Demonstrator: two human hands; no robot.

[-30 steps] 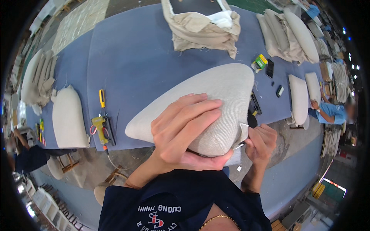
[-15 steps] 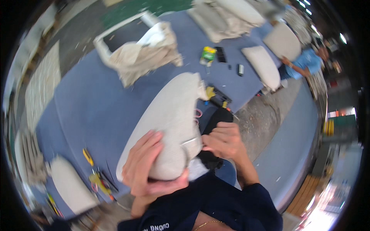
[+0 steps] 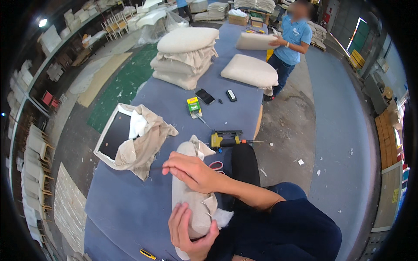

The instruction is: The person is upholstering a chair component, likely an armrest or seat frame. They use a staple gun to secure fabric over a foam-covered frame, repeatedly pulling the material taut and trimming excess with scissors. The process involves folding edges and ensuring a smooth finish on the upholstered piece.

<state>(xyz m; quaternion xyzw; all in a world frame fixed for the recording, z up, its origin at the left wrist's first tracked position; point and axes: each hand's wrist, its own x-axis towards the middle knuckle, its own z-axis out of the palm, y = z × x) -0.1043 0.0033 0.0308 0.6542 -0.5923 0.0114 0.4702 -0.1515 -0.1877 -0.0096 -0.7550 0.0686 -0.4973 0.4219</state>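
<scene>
Beige cushion [image 3: 190, 198] at near side of table [image 3: 126, 200], between our hands; middle hidden under right wrist. Right hand [image 3: 191, 172]: fingers curled above cushion; whether they grip anything, we cannot tell. Left hand [image 3: 191, 232]: fingers spread, clasping near cushion end. Yellow-handled screwdriver [image 3: 148, 253] cut off at lower edge. Versus earlier frame: our right hand has left cushion's right side, now crosses over it. Scissors [image 3: 216, 165]: only pink loops visible, beside cushion. Staple gun [image 3: 226, 139] lies beyond.
</scene>
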